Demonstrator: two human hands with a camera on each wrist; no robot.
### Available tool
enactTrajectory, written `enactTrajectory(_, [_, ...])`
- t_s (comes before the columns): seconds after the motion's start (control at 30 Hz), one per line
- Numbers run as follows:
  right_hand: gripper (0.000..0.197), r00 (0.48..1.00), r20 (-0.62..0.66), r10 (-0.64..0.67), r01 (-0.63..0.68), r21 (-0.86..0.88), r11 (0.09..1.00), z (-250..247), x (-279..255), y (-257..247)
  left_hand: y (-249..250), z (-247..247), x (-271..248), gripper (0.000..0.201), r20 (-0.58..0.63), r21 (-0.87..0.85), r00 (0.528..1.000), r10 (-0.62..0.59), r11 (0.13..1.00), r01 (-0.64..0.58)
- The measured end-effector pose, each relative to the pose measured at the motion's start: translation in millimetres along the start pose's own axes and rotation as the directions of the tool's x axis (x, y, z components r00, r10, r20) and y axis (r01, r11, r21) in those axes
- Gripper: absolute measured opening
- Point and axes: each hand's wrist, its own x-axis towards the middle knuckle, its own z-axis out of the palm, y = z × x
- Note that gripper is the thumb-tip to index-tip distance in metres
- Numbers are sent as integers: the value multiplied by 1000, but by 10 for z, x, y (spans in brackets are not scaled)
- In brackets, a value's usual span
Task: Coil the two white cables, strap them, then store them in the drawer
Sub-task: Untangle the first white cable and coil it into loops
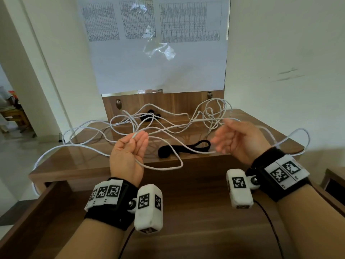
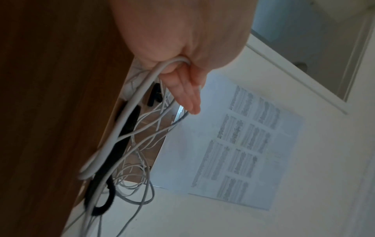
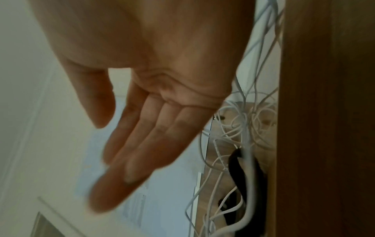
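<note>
Two long white cables (image 1: 162,168) lie tangled across the wooden desk (image 1: 61,165), with loops hanging over its left and right edges. My left hand (image 1: 133,141) is raised palm up and holds one cable end; the strand runs along the palm, and the left wrist view shows the cable (image 2: 133,102) tucked in the crook of the thumb on that hand (image 2: 182,89). A loop droops from it. My right hand (image 1: 224,133) is beside it, its palm (image 3: 113,152) empty and its fingers straight, with a cable (image 3: 250,184) running past its edge. A black strap (image 1: 184,147) lies between the hands.
A second black strap (image 1: 149,114) sits at the back of the desk among the cables. Below my wrists the wooden drawer (image 1: 196,199) stands pulled out. A paper sheet with tables (image 1: 158,43) hangs on the wall behind. Another wooden piece (image 1: 334,182) is at right.
</note>
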Motion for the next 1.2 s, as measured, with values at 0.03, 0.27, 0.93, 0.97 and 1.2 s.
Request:
enactTrajectory(0.03, [45,996,36,85,-83,-44,996,-14,-10,-10,10,-11,16,29,-22,-26,1000,10,1000,-10])
enactTrajectory(0.27, [56,859,-336,386,-492,-337,803,-70,35,115,44,-73,88,23,-88,76,995,44,996,-38])
enactTrajectory(0.93, [36,860,369,352,-373,-16,928,448,-17,317,-70,252,-326,17,372,632,920,-125,760,-152])
enactTrajectory(0.97, [37,851,380,363,-374,-45,926,456,-15,324,-56,252,-337,17,416,623,901,-119,760,-187])
enactTrajectory(1.2, [44,790,348,505,-423,-288,859,452,-25,419,-19,265,-313,40,552,311,814,-183,950,3])
